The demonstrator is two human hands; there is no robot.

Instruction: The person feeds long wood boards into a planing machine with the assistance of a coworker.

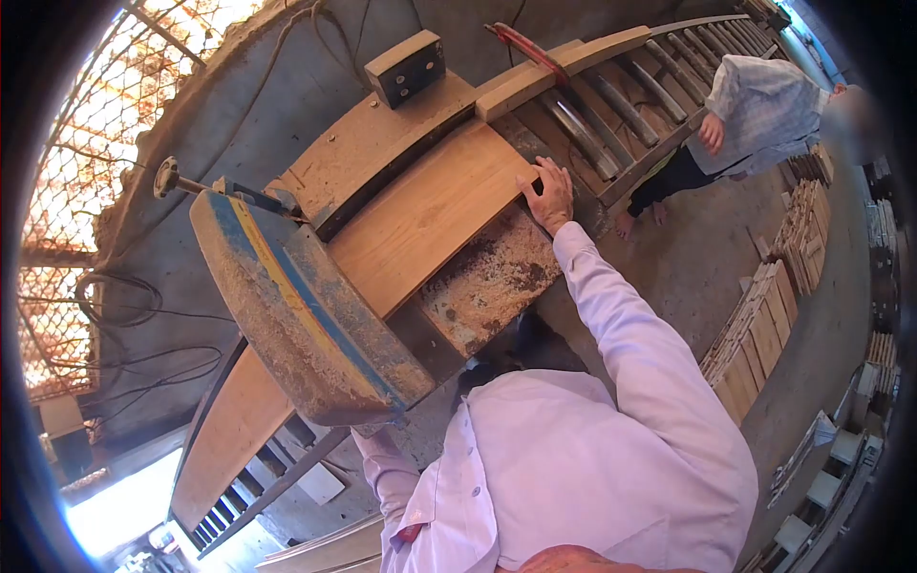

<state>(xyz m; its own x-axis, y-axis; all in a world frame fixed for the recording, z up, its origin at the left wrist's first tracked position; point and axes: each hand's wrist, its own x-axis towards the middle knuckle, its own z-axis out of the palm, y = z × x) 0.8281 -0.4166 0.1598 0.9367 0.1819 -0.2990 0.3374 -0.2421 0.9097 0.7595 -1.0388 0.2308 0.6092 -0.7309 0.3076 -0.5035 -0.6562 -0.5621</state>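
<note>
A wide, flat wooden board (435, 215) lies on the machine bed along a wooden fence (382, 143). My right hand (551, 196) grips the board's near right corner, thumb and fingers curled at its edge. The board's left part reaches up to a dusty machine housing (296, 315) with blue and yellow stripes. My left arm, in a light sleeve (385, 466), goes down behind this housing, and my left hand is hidden. Sawdust (497, 272) covers the bed just below the board.
A roller conveyor (621, 110) with a red clamp (525, 50) extends to the upper right. A person (755, 115) stands beside it. Stacked wood pieces (759, 325) are on the floor at right. Another wooden board (239, 420) lies on the lower-left rollers. Cables (124, 296) hang at left.
</note>
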